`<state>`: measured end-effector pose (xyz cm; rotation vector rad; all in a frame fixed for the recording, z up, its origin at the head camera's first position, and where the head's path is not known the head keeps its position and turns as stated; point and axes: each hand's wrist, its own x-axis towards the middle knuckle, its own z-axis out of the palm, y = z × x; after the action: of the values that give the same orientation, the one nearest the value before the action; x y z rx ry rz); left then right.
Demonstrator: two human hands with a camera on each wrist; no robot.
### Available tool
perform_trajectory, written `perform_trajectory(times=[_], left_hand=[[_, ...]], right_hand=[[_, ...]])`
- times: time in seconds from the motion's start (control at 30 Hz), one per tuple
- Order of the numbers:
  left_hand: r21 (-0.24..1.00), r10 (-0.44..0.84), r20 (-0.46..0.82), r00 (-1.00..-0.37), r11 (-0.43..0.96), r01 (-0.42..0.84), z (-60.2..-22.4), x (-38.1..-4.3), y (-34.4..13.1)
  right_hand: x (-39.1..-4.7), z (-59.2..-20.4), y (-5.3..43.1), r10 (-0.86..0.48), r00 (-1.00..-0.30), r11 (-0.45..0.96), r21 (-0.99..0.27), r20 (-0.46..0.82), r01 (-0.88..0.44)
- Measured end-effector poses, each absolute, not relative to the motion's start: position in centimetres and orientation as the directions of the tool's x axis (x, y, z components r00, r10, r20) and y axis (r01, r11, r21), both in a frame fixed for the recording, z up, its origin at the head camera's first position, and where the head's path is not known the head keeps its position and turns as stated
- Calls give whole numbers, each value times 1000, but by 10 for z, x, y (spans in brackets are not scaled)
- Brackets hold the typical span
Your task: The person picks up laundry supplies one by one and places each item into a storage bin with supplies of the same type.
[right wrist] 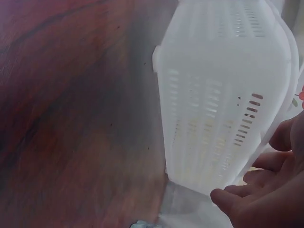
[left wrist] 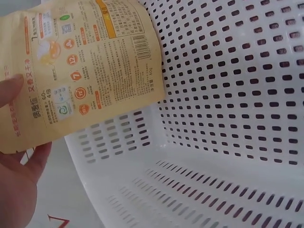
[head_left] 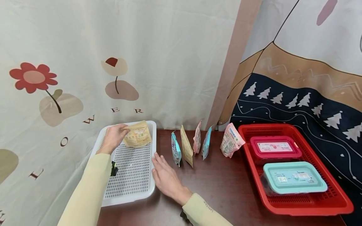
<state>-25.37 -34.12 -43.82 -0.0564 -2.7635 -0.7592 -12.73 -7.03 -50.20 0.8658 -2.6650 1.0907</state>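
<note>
My left hand (head_left: 112, 138) pinches a pale yellow pouch (head_left: 138, 135) by its top edge, over the far end of a white perforated basket (head_left: 154, 125). In the left wrist view the printed back of the pouch (left wrist: 99, 61) shows, with a barcode, and thumb and fingers lie on either side of its edge. My right hand (head_left: 167, 177) rests against the basket's right rim, its fingers extended along it. From the right wrist, those fingertips are right at the rim of the basket (right wrist: 209, 95), on the outer side.
Right of the basket stand a blue pouch (head_left: 176, 150), a yellow pouch (head_left: 186, 147), a pink pouch (head_left: 197, 139) and another blue pouch (head_left: 207, 143). Farther right is a larger pink pouch (head_left: 231, 141), beside a red basket (head_left: 261, 197) holding a pink-lidded box (head_left: 275, 150) and a teal-lidded box (head_left: 295, 179).
</note>
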Motion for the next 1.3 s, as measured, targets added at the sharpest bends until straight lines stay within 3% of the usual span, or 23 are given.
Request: perform_trajectory(times=[0.1, 0.2, 0.3, 0.4, 0.77, 1.3], left_hand=[[462, -27, 265, -964, 881, 102, -435, -254, -339], [433, -21, 268, -963, 896, 101, -432, -255, -334], [419, -16, 278, -960, 902, 107, -431, -257, -327], [427, -19, 287, -958, 898, 111, -433, -259, -322], [424, 41, 327, -944, 887, 185, -436, -257, -309], [384, 158, 278, -948, 886, 260, -434, -252, -284]], right_hand=[[-129, -499, -72, -387, -890, 464, -784, 239, -412], [-132, -495, -73, -311, -949, 201, -972, 54, -121], [-134, -491, -72, -283, -949, -80, -983, -138, 167], [-134, -490, -70, -289, -930, -188, -940, -225, 286], [-127, -493, -54, -309, -922, -211, -929, -232, 304], [-108, -493, -22, -328, -914, -217, -923, -238, 319]])
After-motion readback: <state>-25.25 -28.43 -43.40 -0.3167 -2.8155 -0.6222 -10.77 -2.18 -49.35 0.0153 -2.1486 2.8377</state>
